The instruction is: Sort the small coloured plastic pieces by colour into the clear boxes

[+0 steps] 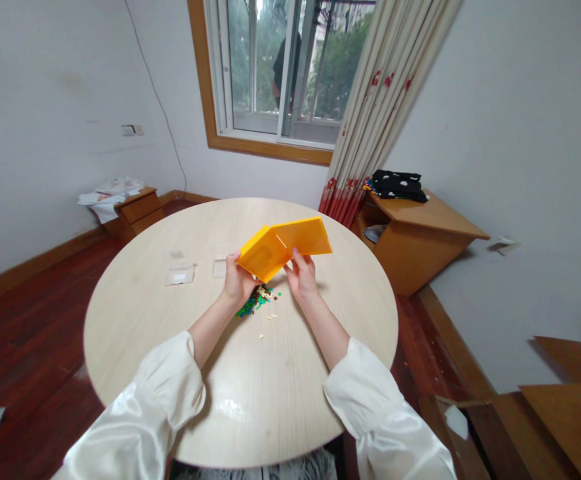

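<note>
A pale round table (145,333) stands near a window (260,73). Over its middle is an open orange case (300,237), seemingly light, stiff, smooth plastic whose fold could swing; its edges look the safest hold. The left hand (239,281) grips its left end, the right hand (302,275) its near edge, fingers closed. Tiny pieces (256,301) lie nearer.

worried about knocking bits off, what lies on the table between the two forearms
A pile of small coloured pieces, plus a few loose pale pieces nearer the camera; the head view shows this.
</note>
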`<state>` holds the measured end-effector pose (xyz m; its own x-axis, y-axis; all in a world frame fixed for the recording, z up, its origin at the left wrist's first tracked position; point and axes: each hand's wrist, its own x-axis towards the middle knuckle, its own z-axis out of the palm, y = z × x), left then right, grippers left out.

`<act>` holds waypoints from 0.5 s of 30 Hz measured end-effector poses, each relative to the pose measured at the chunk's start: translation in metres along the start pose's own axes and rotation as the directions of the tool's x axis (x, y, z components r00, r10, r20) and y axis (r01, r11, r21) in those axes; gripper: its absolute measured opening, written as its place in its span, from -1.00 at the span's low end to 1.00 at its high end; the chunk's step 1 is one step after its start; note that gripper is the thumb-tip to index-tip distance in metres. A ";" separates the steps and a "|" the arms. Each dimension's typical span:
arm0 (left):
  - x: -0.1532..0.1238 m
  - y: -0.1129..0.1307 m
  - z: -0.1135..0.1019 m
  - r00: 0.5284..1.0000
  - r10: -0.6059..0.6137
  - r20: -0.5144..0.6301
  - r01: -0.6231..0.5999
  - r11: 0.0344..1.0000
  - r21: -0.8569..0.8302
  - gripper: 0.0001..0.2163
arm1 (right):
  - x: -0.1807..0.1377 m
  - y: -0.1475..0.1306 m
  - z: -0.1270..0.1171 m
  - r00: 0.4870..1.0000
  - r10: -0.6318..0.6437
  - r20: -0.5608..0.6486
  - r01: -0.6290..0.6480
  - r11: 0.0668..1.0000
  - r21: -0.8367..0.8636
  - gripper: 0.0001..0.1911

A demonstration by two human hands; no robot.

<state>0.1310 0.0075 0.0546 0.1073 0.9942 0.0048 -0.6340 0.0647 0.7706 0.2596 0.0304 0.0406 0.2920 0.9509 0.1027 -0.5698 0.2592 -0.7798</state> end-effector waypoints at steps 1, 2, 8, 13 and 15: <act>-0.001 0.001 0.004 0.998 -0.060 0.013 0.060 0.998 -0.032 -0.56 | 0.004 -0.005 -0.002 0.999 -0.035 -0.001 0.035 0.999 -0.036 -0.66; -0.001 0.002 0.009 0.992 -0.123 0.036 0.125 0.991 -0.051 -0.55 | 0.008 -0.010 -0.005 0.997 -0.073 -0.016 0.072 0.994 -0.081 -0.64; -0.011 0.008 0.006 0.986 -0.168 0.019 0.156 0.947 0.281 -0.65 | 0.046 -0.053 -0.068 0.933 -0.307 -0.187 0.199 0.875 -0.442 -0.50; -0.060 -0.002 -0.032 0.919 0.183 0.349 -0.385 0.228 0.894 -0.47 | 0.076 -0.082 -0.162 0.810 -0.374 -0.452 0.066 0.824 -0.563 -0.63; -0.077 -0.014 -0.042 0.871 0.057 0.488 -0.480 -0.111 0.870 -0.28 | 0.086 -0.085 -0.188 0.757 -0.336 -0.560 -0.065 0.814 -0.577 -0.70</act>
<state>0.0998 -0.0664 0.0163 0.4311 0.8276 0.3595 0.6853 -0.5595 0.4662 0.4777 0.0579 -0.0005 0.8428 0.5383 -0.0058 -0.0400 0.0520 -0.9978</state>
